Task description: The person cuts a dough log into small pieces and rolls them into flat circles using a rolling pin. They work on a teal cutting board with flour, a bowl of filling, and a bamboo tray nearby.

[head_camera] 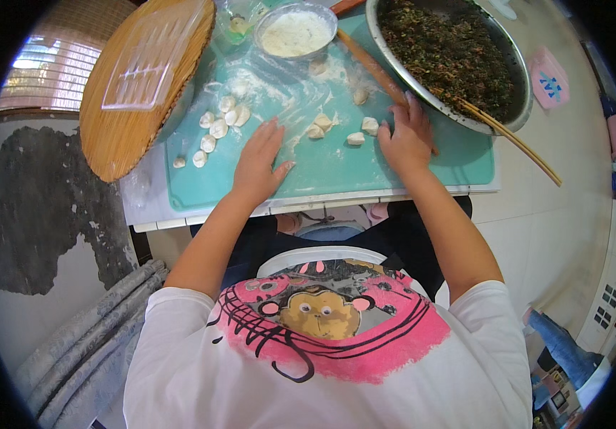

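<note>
On a floured green mat (222, 185), my left hand (261, 161) rests palm down with nothing in it, fingers slightly spread. Floured dough pieces (218, 128) lie in a cluster to its left, and more dough pieces (316, 131) lie between my hands. My right hand (408, 133) lies over the lower part of a wooden rolling pin (378, 72); how firmly it grips is hard to tell. Two dough lumps (356, 139) sit just left of that hand. A clear bowl of flour (295, 35) stands at the mat's far side.
A steel basin (525, 102) of chopped filling stands at the right, with chopsticks (522, 143) over its rim. A round woven tray (96, 128) carrying a clear plastic tray (141, 86) stands at the left. Another person's denim-clad leg (560, 338) shows at lower right.
</note>
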The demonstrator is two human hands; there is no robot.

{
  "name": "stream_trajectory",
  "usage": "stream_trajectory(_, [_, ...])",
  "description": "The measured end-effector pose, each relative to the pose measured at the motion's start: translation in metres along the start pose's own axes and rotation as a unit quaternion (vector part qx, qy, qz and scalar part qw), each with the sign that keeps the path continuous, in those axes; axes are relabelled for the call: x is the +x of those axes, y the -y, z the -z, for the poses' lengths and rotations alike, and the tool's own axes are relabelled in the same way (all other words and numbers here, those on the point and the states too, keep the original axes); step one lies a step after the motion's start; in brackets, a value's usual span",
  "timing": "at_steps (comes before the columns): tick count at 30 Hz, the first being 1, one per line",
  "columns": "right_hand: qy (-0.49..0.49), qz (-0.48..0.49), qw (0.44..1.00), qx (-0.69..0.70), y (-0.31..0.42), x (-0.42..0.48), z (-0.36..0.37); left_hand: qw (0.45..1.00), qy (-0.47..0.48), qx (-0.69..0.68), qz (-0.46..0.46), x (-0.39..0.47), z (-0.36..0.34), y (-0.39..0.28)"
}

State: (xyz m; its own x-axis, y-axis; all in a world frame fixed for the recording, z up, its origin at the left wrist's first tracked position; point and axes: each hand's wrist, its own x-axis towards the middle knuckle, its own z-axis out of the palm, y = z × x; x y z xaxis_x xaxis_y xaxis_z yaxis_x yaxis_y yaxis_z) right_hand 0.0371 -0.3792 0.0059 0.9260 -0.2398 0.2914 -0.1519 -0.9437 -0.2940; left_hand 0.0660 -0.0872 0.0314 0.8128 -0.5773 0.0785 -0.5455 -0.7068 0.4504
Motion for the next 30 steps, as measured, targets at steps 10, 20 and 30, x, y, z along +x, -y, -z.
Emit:
stream_trajectory(10, [-0.004, 0.016, 1.000, 0.000, -0.005, -0.002, -0.003, 0.992, 0.027, 0.126, 0.007, -0.024, -0.012, -0.010])
stream_trajectory(20, [0.021, 0.000, 1.000, -0.009, -0.004, 0.000, 0.001, 0.987, -0.035, -0.136, 0.082, -0.006, 0.010, 0.008])
stream_trajectory(30, [0.022, -0.004, 1.000, -0.012, -0.002, 0.000, 0.001, 0.983, -0.093, -0.128, 0.090, -0.001, 0.004, 0.002])
